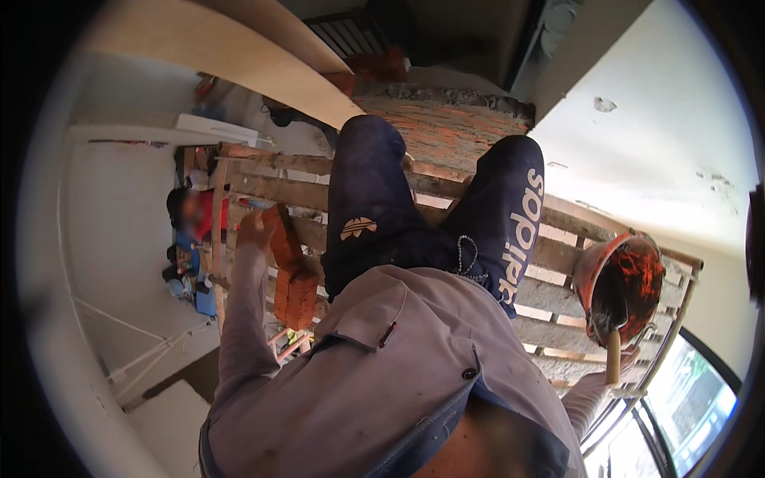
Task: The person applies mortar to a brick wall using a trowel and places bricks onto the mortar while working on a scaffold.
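My left hand point(253, 229) grips the end of an orange-red brick point(281, 236) beside my left knee. Just nearer to me, a second red brick point(295, 299) rests on the slats, close against the first. On the right stands a mortar-smeared orange bucket point(588, 277), tipped so that its mouth faces me. A trowel point(613, 354) leans in it, blade inside and wooden handle over the rim. My right hand point(628, 360) is behind that handle, next to the bucket; its fingers are partly hidden, and whether they hold anything does not show.
I am on a raised platform of spaced wooden slats point(550, 288) with a pole along its right edge. A brick wall section point(446, 127) stands beyond my knees. Pale boards point(239, 60) cross the upper left. Below on the left is another person point(209, 213). A white wall point(661, 119) rises right.
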Demonstrator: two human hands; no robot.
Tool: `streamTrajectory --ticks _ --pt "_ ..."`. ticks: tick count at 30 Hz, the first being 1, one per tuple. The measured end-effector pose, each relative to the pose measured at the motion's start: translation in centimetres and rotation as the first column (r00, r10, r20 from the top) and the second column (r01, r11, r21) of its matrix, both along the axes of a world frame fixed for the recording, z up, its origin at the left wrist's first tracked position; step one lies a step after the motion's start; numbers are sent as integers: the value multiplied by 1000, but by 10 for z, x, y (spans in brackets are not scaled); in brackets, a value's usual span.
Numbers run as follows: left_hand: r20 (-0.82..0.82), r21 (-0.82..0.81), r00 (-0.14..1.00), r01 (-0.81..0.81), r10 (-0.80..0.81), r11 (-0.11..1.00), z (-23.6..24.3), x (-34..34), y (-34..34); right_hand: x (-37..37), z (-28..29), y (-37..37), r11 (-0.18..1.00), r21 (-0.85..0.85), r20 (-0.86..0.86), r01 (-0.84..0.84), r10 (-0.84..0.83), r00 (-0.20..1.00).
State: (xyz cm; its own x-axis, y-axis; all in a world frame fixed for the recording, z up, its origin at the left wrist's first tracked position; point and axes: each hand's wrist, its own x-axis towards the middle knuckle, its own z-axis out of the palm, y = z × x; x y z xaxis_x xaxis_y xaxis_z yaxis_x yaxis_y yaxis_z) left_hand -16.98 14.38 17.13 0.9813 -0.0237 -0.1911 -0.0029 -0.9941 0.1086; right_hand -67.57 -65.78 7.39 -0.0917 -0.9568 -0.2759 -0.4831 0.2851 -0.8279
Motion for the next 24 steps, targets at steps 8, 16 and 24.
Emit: streamTrajectory --ticks 8,16,24 --pt "-128 -98 909 -409 396 907 -57 -215 -6 14 5 -5 992 -2 -96 -127 127 987" --pt "-107 58 915 -384 389 921 -34 -203 -19 43 24 33 972 41 -127 -231 235 964" --pt "-307 -457 813 -582 494 673 -42 -164 -13 92 53 101 921 101 -123 -376 387 914"
